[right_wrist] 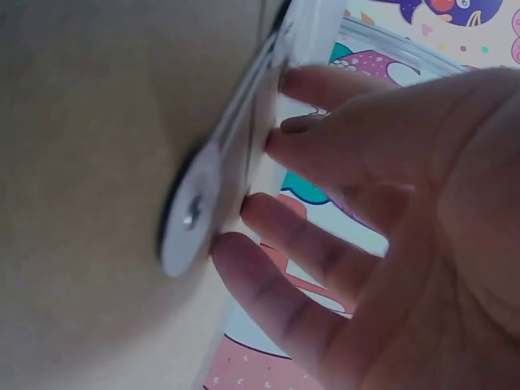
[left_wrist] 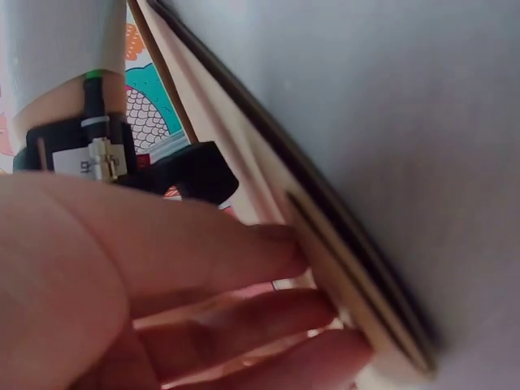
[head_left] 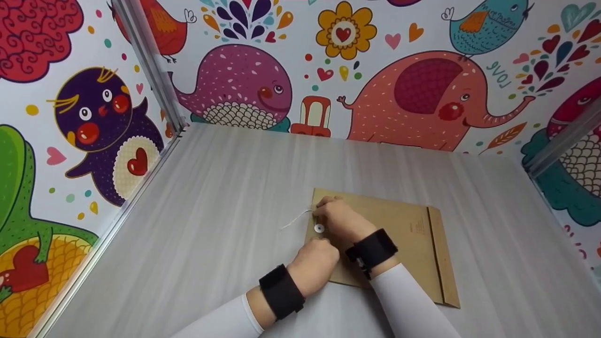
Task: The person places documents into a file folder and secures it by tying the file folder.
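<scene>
A brown kraft string-tie envelope [head_left: 394, 225] lies flat before me. Near its left edge sits a round white button [head_left: 319, 228], which the right wrist view shows close up with its metal rivet. From that disc [right_wrist: 192, 219], white string strands run toward the envelope's edge. My right hand [head_left: 345, 218] has its fingers curled at the upper left of the envelope and pinches the white string [head_left: 295, 219], whose loose tail trails left. Just below the button, my left hand [head_left: 313, 263] grips the envelope near its lower left edge, thumb and fingers against the brown paper.
The envelope rests on a pale wood-grain table [head_left: 211, 188]. Panels with cartoon animals [head_left: 413, 103] stand behind and at the sides, joined by metal posts [head_left: 152, 65]. Black straps [head_left: 281, 291] circle both wrists.
</scene>
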`<move>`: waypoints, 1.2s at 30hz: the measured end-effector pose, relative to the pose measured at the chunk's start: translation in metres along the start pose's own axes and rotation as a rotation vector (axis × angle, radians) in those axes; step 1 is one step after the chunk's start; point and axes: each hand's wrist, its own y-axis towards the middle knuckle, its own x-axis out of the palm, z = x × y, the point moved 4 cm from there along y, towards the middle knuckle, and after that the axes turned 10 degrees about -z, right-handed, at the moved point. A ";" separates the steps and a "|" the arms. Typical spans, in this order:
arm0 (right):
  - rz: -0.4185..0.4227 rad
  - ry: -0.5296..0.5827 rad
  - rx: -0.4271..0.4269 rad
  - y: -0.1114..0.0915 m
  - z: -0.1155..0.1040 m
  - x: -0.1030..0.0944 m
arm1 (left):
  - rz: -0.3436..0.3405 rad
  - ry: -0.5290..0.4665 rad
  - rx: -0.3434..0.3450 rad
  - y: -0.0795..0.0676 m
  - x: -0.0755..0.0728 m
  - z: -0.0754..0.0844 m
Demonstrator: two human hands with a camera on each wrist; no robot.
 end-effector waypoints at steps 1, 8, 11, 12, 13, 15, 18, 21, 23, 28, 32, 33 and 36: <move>0.029 0.016 0.020 0.000 0.002 0.000 | 0.009 0.001 0.000 0.000 0.000 0.000; -0.003 0.053 0.233 0.001 0.013 0.002 | 0.055 0.029 0.013 0.000 -0.001 0.002; -0.110 -0.018 0.229 0.001 0.011 0.006 | 0.065 0.038 0.017 0.000 -0.002 0.003; -0.116 -0.037 0.203 0.001 0.010 0.007 | 0.067 0.041 0.018 0.000 -0.002 0.003; -0.107 -0.040 0.164 0.001 0.010 0.006 | 0.067 0.045 0.016 0.000 -0.001 0.003; -0.060 -0.022 0.097 0.001 0.009 0.004 | 0.065 0.048 0.014 0.000 -0.001 0.002; 0.016 0.054 0.028 0.000 0.011 0.001 | 0.069 0.050 0.013 -0.001 -0.001 0.002; 0.015 0.124 0.012 0.000 0.012 0.000 | 0.074 0.039 0.008 -0.002 -0.001 0.001; 0.002 0.147 0.005 0.000 0.013 0.000 | 0.073 0.038 0.004 -0.002 0.000 0.001; 0.009 0.166 0.005 0.000 0.015 0.000 | 0.059 0.044 0.000 -0.002 0.001 0.000; -0.001 0.165 0.022 -0.003 0.020 -0.001 | 0.042 0.044 0.001 -0.001 0.002 0.000; -0.015 0.173 0.038 -0.004 0.023 -0.001 | 0.037 0.043 0.001 -0.001 0.002 0.000; -0.054 0.194 0.087 -0.007 0.030 -0.003 | 0.016 0.040 -0.002 -0.001 0.002 0.000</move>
